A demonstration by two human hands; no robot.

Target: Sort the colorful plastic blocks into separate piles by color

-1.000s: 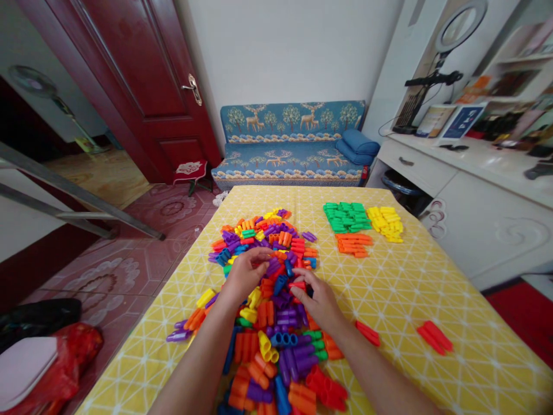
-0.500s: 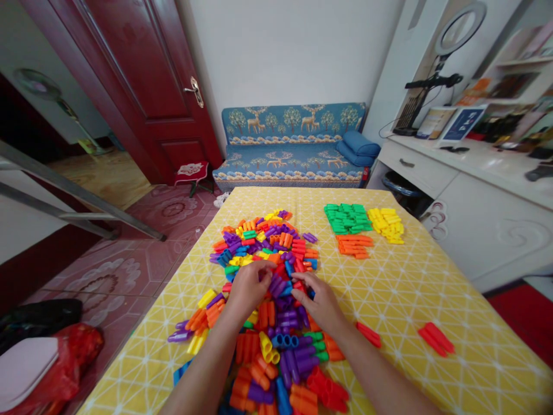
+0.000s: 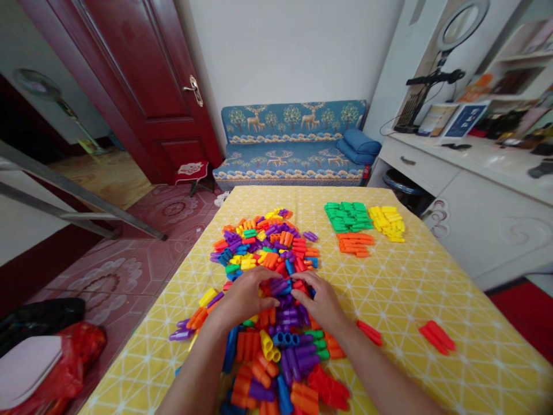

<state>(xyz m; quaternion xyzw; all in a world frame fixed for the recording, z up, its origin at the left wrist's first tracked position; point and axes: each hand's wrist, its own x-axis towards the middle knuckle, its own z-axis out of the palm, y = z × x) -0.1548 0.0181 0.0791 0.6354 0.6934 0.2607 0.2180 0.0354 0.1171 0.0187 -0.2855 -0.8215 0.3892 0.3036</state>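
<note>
We have green tube blocks (image 3: 347, 217), yellow ones (image 3: 387, 223) and orange ones (image 3: 354, 243) in piles, a mixed heap (image 3: 287, 317) left, our left hand (image 3: 246, 297) spread, and can't tell our right hand (image 3: 322, 297)'s grip.

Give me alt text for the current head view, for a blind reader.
A left hand and right hand are over a heap of multicolored plastic pieces on a yellow tablecloth. Farther right lie a green pile, yellow pile and orange pile.

Soft, even indoor light, dimmer around fan (image 3: 37, 83) at ten o'clock. Faint sheen on door (image 3: 133, 75). Wide-angle stretch at edges; counter clutter (image 3: 516, 124) at two o'clock smeared.
</note>
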